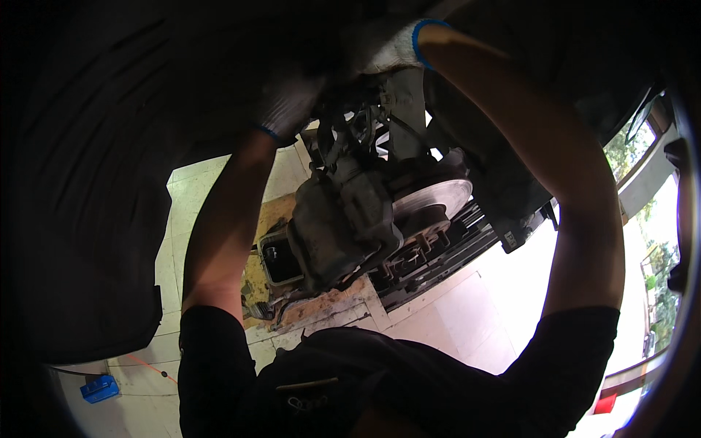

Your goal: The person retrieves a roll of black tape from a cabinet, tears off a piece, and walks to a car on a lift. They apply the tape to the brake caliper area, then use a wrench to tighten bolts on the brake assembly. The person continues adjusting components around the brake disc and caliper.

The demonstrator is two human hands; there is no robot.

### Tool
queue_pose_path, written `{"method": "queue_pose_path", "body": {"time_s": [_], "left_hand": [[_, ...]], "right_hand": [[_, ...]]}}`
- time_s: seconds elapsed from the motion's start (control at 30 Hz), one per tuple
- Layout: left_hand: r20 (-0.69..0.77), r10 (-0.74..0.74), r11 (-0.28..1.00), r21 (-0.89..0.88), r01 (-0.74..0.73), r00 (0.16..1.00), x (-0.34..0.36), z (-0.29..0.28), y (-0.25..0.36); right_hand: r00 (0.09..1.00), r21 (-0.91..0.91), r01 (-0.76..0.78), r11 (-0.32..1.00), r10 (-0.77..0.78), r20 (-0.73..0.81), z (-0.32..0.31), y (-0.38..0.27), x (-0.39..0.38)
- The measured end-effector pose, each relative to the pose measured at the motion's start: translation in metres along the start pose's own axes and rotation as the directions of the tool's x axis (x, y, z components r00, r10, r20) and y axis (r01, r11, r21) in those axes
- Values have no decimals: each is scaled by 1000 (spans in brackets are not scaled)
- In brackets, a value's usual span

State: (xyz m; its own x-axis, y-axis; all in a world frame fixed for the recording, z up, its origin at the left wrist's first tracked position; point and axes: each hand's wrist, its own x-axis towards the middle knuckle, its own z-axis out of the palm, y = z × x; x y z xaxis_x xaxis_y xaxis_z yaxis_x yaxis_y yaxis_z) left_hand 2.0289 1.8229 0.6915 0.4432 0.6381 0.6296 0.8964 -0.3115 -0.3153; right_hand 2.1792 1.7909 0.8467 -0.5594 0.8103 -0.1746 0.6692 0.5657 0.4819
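Both my arms reach up into the dark wheel arch of a vehicle. My left hand (292, 102), in a pale knitted glove, is raised beside the upper suspension parts; its fingers fade into shadow. Higher and to the right, my right hand (394, 52), in a white glove with a blue cuff, is over the top of the grey strut area (406, 109). Its fingers are lost in the dark too, so what either hand grips cannot be made out. Below the hands sit the brake caliper (328, 226) and the bare brake disc (438, 196) with its wheel studs.
A dark fender liner (95, 182) curves along the left. Under the caliper stands an open-topped tray (281, 259) on a stained board (321, 314). A blue box (99, 388) and an orange cord (150, 366) lie on the tiled floor at lower left.
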Motion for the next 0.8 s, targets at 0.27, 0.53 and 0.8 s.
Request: {"method": "queue_pose_path", "body": {"time_s": [0.27, 0.53, 0.8], "left_hand": [[347, -383, 629, -581, 517, 856, -17, -44, 21], [49, -313, 638, -729, 248, 949, -30, -52, 23], [411, -100, 633, -677, 376, 906, -32, -19, -2]], "right_hand": [[991, -439, -15, 899, -44, -123, 34, 23, 40], [979, -220, -141, 965, 103, -174, 68, 53, 70], [975, -98, -211, 973, 202, -93, 17, -9, 8]]}}
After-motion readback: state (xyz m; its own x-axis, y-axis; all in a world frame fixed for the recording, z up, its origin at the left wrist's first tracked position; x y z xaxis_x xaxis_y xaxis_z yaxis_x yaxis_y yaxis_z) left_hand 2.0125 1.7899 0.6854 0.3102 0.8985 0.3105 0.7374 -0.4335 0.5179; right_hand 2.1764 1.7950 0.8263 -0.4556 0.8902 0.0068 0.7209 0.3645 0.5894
